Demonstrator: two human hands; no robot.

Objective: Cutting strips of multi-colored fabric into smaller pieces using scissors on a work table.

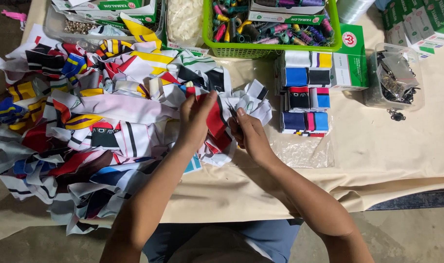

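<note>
Cloth covers the table (387,160), a cream sheet spread so that small pieces show up against it. Most of its left half is taken by a heap of fabric scraps (85,122), striped and coloured, piled loosely within reach of both arms. At the far edge a green basket (270,48) is set, with thread spools kept together inside it; its far rim is cut off by the frame. Beside it, folded fabric pieces (304,92) are stacked in neat rows, apparently sorted apart from the heap, partly on a clear plastic bag (304,151). A clear container (394,78) of dark metal parts is placed to the right; what the parts are cannot be made out.

At the heap's near edge a red and white scrap (216,122) is held up between the hands. The left hand (195,122) is closed on it from the left, thumb and fingers pinching the cloth. The right hand (248,134) is curled against its right side, and whether something small is also gripped there cannot be told, since the fingertips are hidden by the fabric.
</note>
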